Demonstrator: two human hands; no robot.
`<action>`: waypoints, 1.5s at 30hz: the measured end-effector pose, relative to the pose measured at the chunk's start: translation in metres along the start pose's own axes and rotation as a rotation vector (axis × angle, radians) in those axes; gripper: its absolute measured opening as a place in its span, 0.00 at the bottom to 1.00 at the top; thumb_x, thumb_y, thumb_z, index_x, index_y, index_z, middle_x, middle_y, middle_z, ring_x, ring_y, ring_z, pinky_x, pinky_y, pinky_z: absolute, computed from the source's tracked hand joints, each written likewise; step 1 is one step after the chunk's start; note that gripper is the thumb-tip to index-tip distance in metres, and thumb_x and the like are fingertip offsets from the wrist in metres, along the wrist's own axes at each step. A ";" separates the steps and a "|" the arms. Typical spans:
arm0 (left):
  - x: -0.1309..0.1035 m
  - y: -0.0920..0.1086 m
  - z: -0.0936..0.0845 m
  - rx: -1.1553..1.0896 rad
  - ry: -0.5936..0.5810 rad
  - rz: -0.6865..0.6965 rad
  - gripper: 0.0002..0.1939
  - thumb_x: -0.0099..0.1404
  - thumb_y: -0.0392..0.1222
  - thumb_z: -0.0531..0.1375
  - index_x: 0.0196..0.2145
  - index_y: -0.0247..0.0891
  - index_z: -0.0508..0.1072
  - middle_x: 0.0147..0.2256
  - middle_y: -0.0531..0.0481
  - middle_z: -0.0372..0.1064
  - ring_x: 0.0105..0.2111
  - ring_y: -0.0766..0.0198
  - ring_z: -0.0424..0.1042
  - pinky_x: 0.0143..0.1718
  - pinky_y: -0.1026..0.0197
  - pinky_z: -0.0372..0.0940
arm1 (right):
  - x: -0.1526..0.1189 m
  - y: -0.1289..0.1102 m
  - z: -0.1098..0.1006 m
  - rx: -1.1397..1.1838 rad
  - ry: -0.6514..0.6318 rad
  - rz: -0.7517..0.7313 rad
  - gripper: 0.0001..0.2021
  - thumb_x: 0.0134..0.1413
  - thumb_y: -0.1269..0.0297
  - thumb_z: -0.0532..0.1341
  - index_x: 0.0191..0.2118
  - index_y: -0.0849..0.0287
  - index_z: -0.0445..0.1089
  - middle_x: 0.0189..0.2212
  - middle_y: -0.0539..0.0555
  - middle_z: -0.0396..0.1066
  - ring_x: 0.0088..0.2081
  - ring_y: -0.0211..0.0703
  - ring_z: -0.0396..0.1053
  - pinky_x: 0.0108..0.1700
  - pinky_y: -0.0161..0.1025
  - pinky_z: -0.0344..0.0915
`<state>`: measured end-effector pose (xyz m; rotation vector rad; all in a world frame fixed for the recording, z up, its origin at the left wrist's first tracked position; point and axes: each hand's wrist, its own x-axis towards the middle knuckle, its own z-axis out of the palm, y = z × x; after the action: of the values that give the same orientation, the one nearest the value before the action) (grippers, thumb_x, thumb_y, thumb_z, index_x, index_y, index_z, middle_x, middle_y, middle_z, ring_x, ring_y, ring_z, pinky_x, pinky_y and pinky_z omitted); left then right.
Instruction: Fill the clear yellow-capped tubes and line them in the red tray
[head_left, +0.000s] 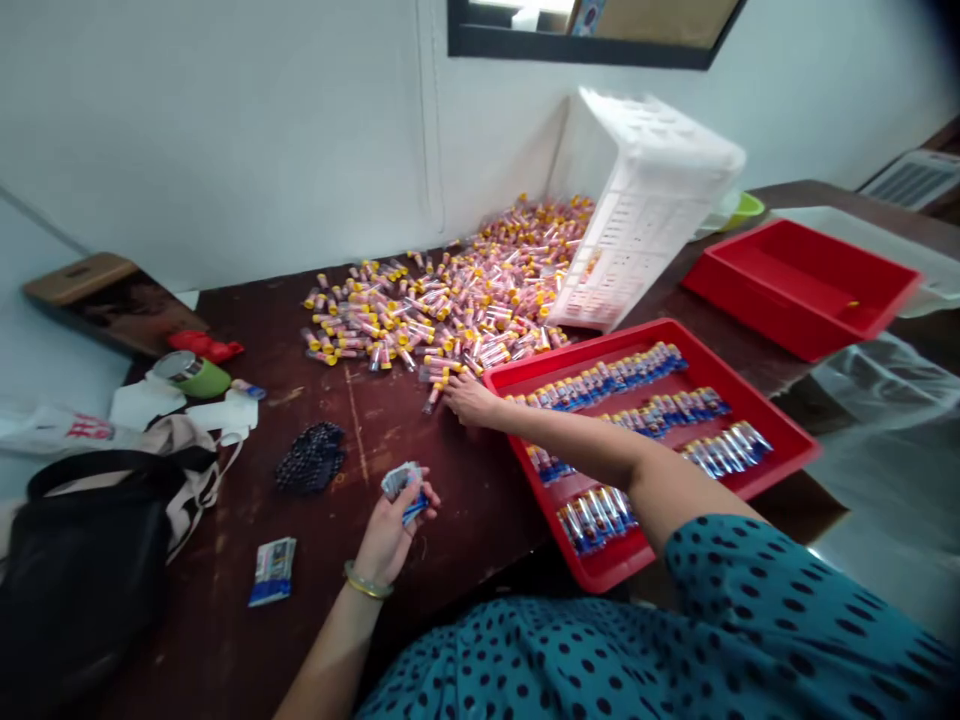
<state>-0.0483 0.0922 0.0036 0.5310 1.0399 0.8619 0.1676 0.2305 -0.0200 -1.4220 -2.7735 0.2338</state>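
Observation:
My left hand [396, 520] is closed round a small stack of blue-and-white wrappers [403, 480] above the dark red table [262, 470]. My right hand [469, 400] reaches to the near edge of a large heap of small pink tubes with yellow caps [465, 290]; its fingertips are at the tubes, and whether one is gripped is too small to tell. Beneath my right forearm lies a red tray [787, 437], holding rows of tubes in blue wrappers [727, 450]. Another stack of wrappers [272, 572] lies on the table at the lower left.
A white perforated crate [637, 200] tilts over the heap's right side. Farther right stands a red bin [810, 280]. At left are a black bag [90, 570], a green cup [199, 375], a dark patterned cloth [310, 457] and a wooden board [112, 300].

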 end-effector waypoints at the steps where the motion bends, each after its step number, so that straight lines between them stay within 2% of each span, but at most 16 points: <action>1: -0.001 0.004 -0.008 -0.010 0.017 -0.004 0.20 0.52 0.47 0.71 0.40 0.34 0.76 0.30 0.51 0.73 0.30 0.65 0.74 0.27 0.66 0.68 | -0.001 0.003 0.001 0.035 -0.014 0.010 0.15 0.50 0.72 0.63 0.46 0.67 0.70 0.49 0.65 0.70 0.52 0.54 0.65 0.56 0.47 0.60; 5: 0.003 0.012 -0.030 0.008 0.054 0.011 0.18 0.50 0.47 0.72 0.33 0.33 0.75 0.25 0.52 0.71 0.25 0.66 0.72 0.21 0.69 0.63 | 0.009 0.004 0.001 0.179 -0.046 0.230 0.13 0.61 0.68 0.54 0.49 0.64 0.68 0.41 0.58 0.75 0.41 0.44 0.72 0.44 0.36 0.65; 7: 0.009 0.012 -0.032 -0.007 0.055 0.032 0.19 0.49 0.47 0.73 0.34 0.33 0.75 0.26 0.52 0.72 0.26 0.66 0.73 0.23 0.69 0.65 | 0.023 -0.002 0.001 0.203 -0.052 0.389 0.15 0.66 0.62 0.50 0.46 0.65 0.69 0.37 0.60 0.75 0.37 0.45 0.74 0.40 0.36 0.66; 9: 0.015 0.010 -0.029 -0.032 0.047 0.028 0.20 0.49 0.47 0.73 0.36 0.33 0.76 0.29 0.50 0.74 0.28 0.65 0.74 0.27 0.66 0.69 | 0.038 -0.011 0.001 0.209 -0.044 0.518 0.17 0.65 0.57 0.52 0.44 0.66 0.70 0.37 0.64 0.76 0.38 0.49 0.75 0.40 0.38 0.66; 11: 0.019 0.009 -0.025 -0.035 0.045 0.020 0.19 0.50 0.48 0.72 0.35 0.33 0.76 0.29 0.50 0.75 0.29 0.65 0.75 0.29 0.65 0.70 | 0.049 -0.021 -0.001 0.223 -0.025 0.579 0.15 0.63 0.57 0.55 0.45 0.65 0.69 0.40 0.67 0.75 0.41 0.53 0.75 0.41 0.40 0.66; 14: 0.020 0.007 -0.023 0.012 0.062 0.048 0.17 0.50 0.48 0.72 0.31 0.32 0.75 0.27 0.50 0.74 0.26 0.65 0.75 0.23 0.68 0.67 | 0.049 -0.034 -0.007 0.285 -0.014 0.541 0.13 0.59 0.64 0.59 0.47 0.66 0.68 0.42 0.68 0.75 0.42 0.53 0.74 0.41 0.41 0.66; 17: 0.016 0.006 -0.027 0.052 0.091 0.079 0.18 0.48 0.45 0.73 0.33 0.32 0.76 0.28 0.49 0.76 0.25 0.65 0.75 0.20 0.69 0.65 | 0.024 -0.043 -0.017 0.385 -0.030 0.405 0.15 0.56 0.66 0.61 0.49 0.65 0.67 0.41 0.62 0.75 0.41 0.47 0.73 0.42 0.37 0.65; 20: 0.011 0.005 -0.026 0.055 0.065 0.064 0.20 0.47 0.44 0.73 0.37 0.33 0.77 0.29 0.47 0.77 0.27 0.62 0.76 0.24 0.65 0.69 | -0.021 -0.048 -0.032 0.547 -0.035 0.208 0.14 0.56 0.63 0.62 0.47 0.61 0.67 0.38 0.52 0.74 0.36 0.39 0.70 0.40 0.33 0.63; 23: 0.009 0.002 -0.014 0.064 0.020 0.070 0.19 0.46 0.45 0.74 0.34 0.32 0.78 0.26 0.49 0.75 0.26 0.62 0.76 0.23 0.65 0.69 | -0.067 -0.055 -0.044 0.739 0.043 0.030 0.08 0.57 0.66 0.60 0.42 0.61 0.68 0.35 0.51 0.71 0.35 0.38 0.67 0.40 0.34 0.63; 25: 0.008 -0.003 0.002 0.079 0.007 0.102 0.18 0.46 0.45 0.74 0.32 0.33 0.78 0.26 0.49 0.75 0.25 0.63 0.75 0.21 0.66 0.67 | -0.091 -0.061 -0.048 0.776 0.128 -0.007 0.05 0.58 0.71 0.56 0.39 0.61 0.69 0.36 0.52 0.69 0.36 0.38 0.67 0.43 0.36 0.63; 29: 0.004 -0.014 0.039 0.072 -0.023 0.168 0.17 0.47 0.46 0.73 0.32 0.34 0.79 0.28 0.50 0.76 0.26 0.64 0.73 0.21 0.65 0.67 | -0.118 -0.073 -0.047 0.810 0.296 0.094 0.03 0.58 0.70 0.60 0.35 0.61 0.70 0.36 0.52 0.66 0.34 0.37 0.66 0.41 0.34 0.64; 32: 0.000 -0.015 0.056 0.059 -0.062 0.163 0.17 0.47 0.44 0.73 0.33 0.35 0.79 0.29 0.50 0.77 0.28 0.64 0.73 0.26 0.64 0.68 | -0.132 -0.075 -0.049 0.819 0.335 0.131 0.05 0.58 0.67 0.62 0.32 0.61 0.70 0.33 0.51 0.66 0.34 0.36 0.66 0.40 0.34 0.63; 37: -0.002 -0.013 0.058 0.204 -0.225 0.021 0.16 0.48 0.42 0.73 0.34 0.33 0.79 0.32 0.48 0.77 0.28 0.64 0.73 0.26 0.64 0.67 | -0.157 -0.068 -0.061 0.812 0.292 0.104 0.07 0.59 0.67 0.61 0.31 0.61 0.70 0.33 0.51 0.66 0.33 0.36 0.66 0.40 0.34 0.63; 41: -0.001 -0.017 0.055 0.282 -0.216 0.017 0.13 0.48 0.43 0.73 0.29 0.34 0.78 0.25 0.52 0.73 0.23 0.67 0.69 0.20 0.66 0.61 | -0.172 -0.055 -0.063 0.944 0.297 0.149 0.08 0.62 0.65 0.57 0.42 0.59 0.72 0.40 0.54 0.69 0.41 0.39 0.68 0.47 0.38 0.64; 43: 0.000 -0.020 0.055 0.298 -0.195 0.030 0.13 0.45 0.41 0.74 0.27 0.35 0.77 0.23 0.53 0.72 0.22 0.67 0.69 0.20 0.66 0.59 | -0.179 -0.046 -0.062 1.113 0.352 0.242 0.11 0.62 0.64 0.57 0.48 0.58 0.70 0.39 0.53 0.71 0.39 0.38 0.69 0.42 0.36 0.66; 45: 0.001 -0.022 0.055 0.316 -0.193 0.032 0.14 0.42 0.40 0.75 0.24 0.35 0.76 0.22 0.53 0.71 0.22 0.67 0.68 0.20 0.66 0.59 | -0.185 -0.037 -0.061 1.306 0.431 0.361 0.13 0.59 0.60 0.61 0.48 0.58 0.68 0.34 0.50 0.71 0.29 0.34 0.66 0.30 0.31 0.63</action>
<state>0.0095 0.0807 0.0105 0.8820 0.9966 0.6623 0.2507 0.0674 0.0550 -1.2450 -1.3668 1.2405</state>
